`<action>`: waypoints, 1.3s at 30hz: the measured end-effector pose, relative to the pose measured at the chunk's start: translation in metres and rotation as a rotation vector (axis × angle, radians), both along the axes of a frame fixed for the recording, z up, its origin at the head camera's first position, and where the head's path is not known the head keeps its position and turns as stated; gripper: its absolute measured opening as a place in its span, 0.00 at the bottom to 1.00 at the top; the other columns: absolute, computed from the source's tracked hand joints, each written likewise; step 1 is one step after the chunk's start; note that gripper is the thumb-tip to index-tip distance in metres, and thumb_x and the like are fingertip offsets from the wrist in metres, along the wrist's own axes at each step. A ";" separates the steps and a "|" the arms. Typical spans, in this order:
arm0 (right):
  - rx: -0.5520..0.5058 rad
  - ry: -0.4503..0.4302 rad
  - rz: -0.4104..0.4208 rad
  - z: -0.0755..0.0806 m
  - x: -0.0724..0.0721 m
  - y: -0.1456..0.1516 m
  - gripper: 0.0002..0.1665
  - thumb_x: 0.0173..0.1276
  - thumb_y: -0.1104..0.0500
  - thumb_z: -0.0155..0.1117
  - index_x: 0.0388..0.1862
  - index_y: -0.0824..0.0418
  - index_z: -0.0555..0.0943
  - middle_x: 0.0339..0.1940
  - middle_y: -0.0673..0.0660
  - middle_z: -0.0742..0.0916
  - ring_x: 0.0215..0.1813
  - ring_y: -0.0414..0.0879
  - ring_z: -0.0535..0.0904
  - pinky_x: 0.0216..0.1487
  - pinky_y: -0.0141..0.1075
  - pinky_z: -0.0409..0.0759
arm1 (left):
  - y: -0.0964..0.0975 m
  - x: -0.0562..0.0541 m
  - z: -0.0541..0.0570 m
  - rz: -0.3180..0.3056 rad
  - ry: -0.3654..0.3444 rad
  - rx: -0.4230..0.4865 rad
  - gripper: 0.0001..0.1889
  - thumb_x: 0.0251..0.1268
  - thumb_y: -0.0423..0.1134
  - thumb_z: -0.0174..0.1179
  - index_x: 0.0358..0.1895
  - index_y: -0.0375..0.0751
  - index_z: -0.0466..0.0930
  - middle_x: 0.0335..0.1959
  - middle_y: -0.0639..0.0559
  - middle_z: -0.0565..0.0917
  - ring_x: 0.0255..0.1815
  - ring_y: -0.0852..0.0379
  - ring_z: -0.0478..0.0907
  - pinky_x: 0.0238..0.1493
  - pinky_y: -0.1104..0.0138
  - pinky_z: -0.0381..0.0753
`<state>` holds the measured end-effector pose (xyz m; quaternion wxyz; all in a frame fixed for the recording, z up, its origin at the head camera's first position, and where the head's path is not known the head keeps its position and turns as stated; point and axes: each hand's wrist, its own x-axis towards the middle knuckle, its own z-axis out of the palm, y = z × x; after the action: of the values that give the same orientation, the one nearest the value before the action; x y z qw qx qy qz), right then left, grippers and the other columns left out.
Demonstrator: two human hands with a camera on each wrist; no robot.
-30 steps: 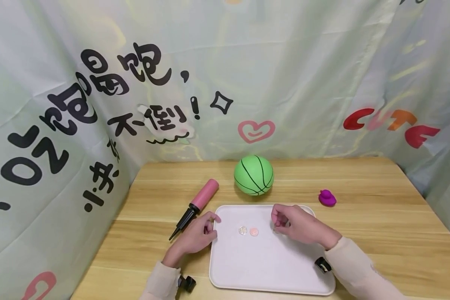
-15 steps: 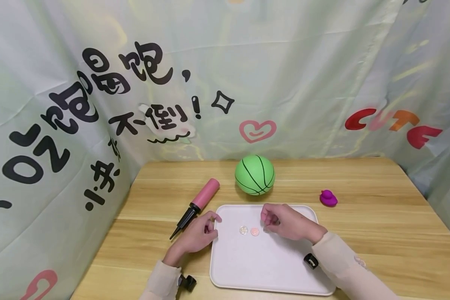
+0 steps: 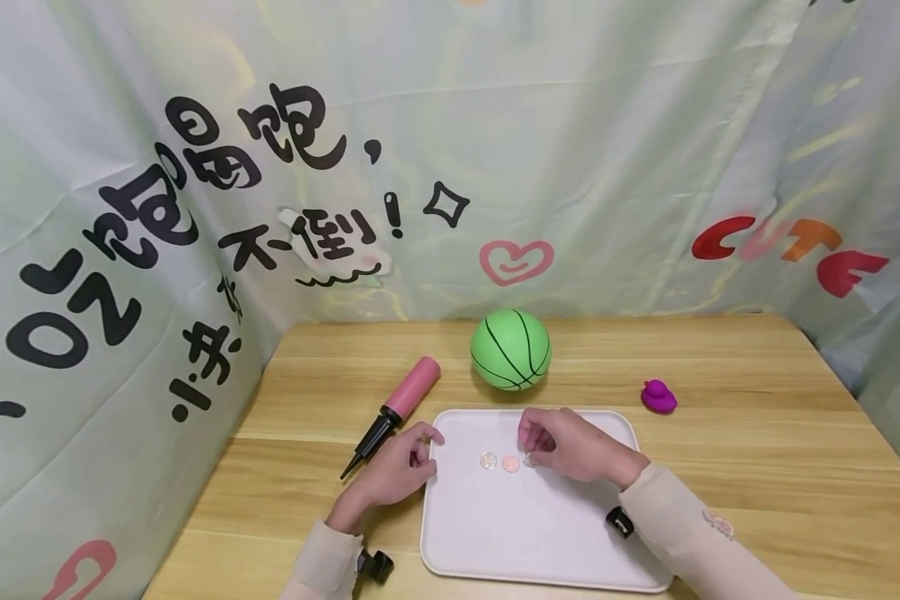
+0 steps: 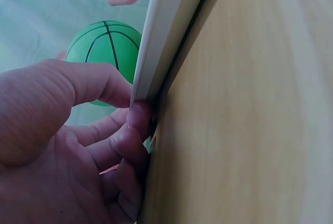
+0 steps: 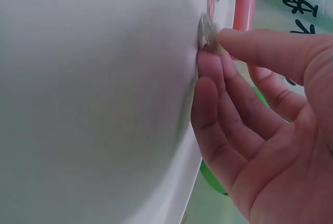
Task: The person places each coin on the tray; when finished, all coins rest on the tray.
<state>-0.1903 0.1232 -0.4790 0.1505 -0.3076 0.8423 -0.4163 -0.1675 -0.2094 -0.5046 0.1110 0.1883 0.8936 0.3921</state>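
My left hand point(image 3: 394, 472) pinches the left rim of a white tray point(image 3: 532, 533) between thumb and fingers; the left wrist view shows the thumb on the tray's edge point(image 4: 148, 73). Over the tray's upper part, my right hand point(image 3: 581, 446) pinches a silvery coin point(image 5: 207, 31) at the tray's surface, its fingers partly hiding it in the head view. Just left of that coin lies a copper-pink coin point(image 3: 511, 464), then a silver coin with a yellowish middle point(image 3: 488, 461). The three make a short row.
Behind the tray sits a green ball point(image 3: 511, 350) with black lines. A pink and black hand pump point(image 3: 392, 417) lies beside my left hand. To the right is a purple rubber duck point(image 3: 657, 397). A printed curtain point(image 3: 592, 167) hangs behind the wooden table point(image 3: 757, 450).
My right hand has moved left across the tray with the silvery coin, bringing it beside the copper-pink one. The left hand has stayed at the tray's rim.
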 end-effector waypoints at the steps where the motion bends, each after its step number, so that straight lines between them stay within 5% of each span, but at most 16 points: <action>1: 0.001 0.001 -0.008 0.000 0.000 0.001 0.11 0.68 0.72 0.72 0.44 0.62 0.81 0.40 0.55 0.89 0.43 0.39 0.83 0.48 0.32 0.86 | 0.000 0.000 0.000 0.000 -0.003 0.000 0.17 0.69 0.27 0.62 0.59 0.37 0.81 0.27 0.58 0.76 0.26 0.68 0.71 0.35 0.73 0.73; 20: 0.051 0.081 -0.093 0.015 0.014 0.030 0.11 0.68 0.72 0.70 0.44 0.60 0.82 0.40 0.52 0.89 0.45 0.37 0.84 0.48 0.32 0.86 | 0.002 -0.001 0.001 0.001 -0.016 -0.009 0.17 0.70 0.27 0.62 0.60 0.38 0.80 0.28 0.58 0.76 0.27 0.67 0.71 0.35 0.72 0.73; 39: 0.085 0.205 -0.270 0.024 0.038 0.101 0.13 0.70 0.73 0.72 0.44 0.57 0.82 0.40 0.49 0.87 0.44 0.42 0.87 0.43 0.34 0.86 | 0.003 0.000 0.003 -0.002 -0.023 -0.008 0.17 0.70 0.27 0.61 0.60 0.38 0.80 0.27 0.58 0.76 0.27 0.67 0.71 0.35 0.72 0.73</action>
<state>-0.1523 0.2240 -0.4551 0.0192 -0.2259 0.9036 -0.3634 -0.1675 -0.2068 -0.5016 0.1223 0.1841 0.8936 0.3907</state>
